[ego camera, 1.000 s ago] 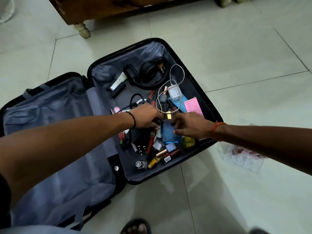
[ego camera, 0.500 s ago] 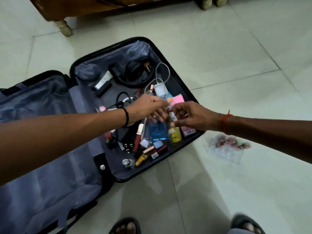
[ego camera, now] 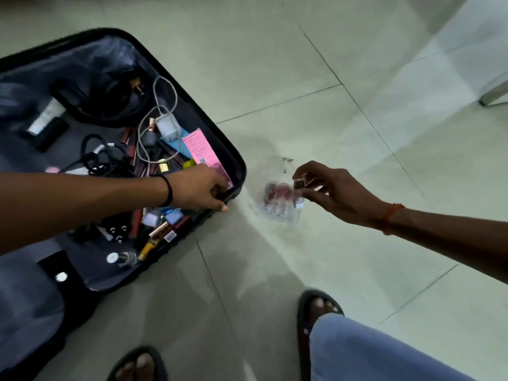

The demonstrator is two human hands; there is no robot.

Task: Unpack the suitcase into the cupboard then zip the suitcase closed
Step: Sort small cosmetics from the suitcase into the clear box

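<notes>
From the head view, the open black hard-shell suitcase point(ego camera: 110, 166) on the floor is crowded with cosmetics and cables, so unpacking has barely begun. The left hand point(ego camera: 198, 189) rests at its rim, grip unclear. The right hand point(ego camera: 338, 193) pinches a small dark item point(ego camera: 299, 184) over a clear plastic box point(ego camera: 277, 200) on the tiles.

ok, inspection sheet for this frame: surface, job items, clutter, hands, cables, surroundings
Surface: pale tiled floor, bare around the case.
Job's things: suitcase open flat, still full of small items; pink card near its right edge; headphones at the far end.
Clutter: clear plastic bag on the floor beside the suitcase, reddish items inside.
Hands: left hand reaches to the suitcase's right edge, grip unclear; right hand pinches a small object over the bag.
Cables: white charger with looped lead; black cable tangled.
Surroundings: metal leg top right; sandalled feet below.
</notes>
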